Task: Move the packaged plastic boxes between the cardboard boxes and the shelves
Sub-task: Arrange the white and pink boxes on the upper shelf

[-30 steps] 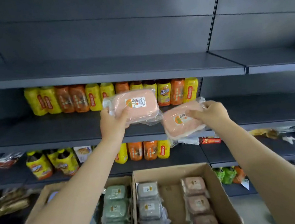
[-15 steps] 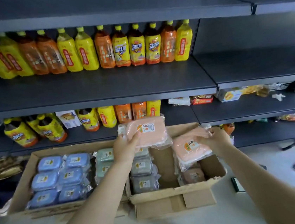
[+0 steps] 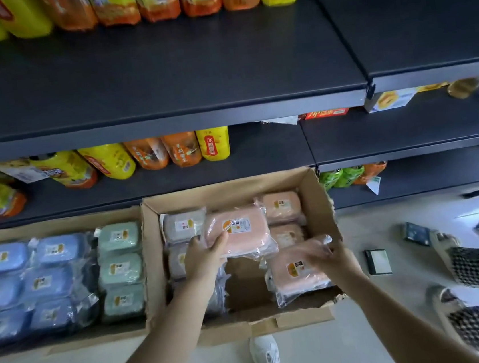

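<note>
1. Both pink boxes have come down from in front of the shelves into the right carton [image 3: 227, 190] since half a second ago, and the view has tipped down with them.
2. The left hand [image 3: 203, 257] grips the left pink box [image 3: 238, 232] at its near-left corner, with the thumb on top of the wrapper and the fingers underneath. The box hangs over the carton's middle, at 1 o'clock from the hand.
3. The right hand [image 3: 335, 260] is blurred. Its fingers curl over the far-right edge of the right pink box [image 3: 296, 273], which sits label-up and tilted in the carton's 4 o'clock corner. I cannot tell whether it rests on the bottom.
4. Inside that carton, grey boxes [image 3: 182, 225] line the 9 o'clock side and more pink boxes [image 3: 281, 205] the 3 o'clock side, with bare cardboard between.
5. The left carton [image 3: 58, 224] touches it at 9 o'clock and holds blue boxes [image 3: 2, 257], with green boxes [image 3: 117, 235] along its 3 o'clock side.
6. Dark shelves [image 3: 160, 71] fill 12 o'clock and carry yellow and orange bottles [image 3: 122, 3].
7. A white shoe [image 3: 265, 357] is on the floor at 6 o'clock.
</note>
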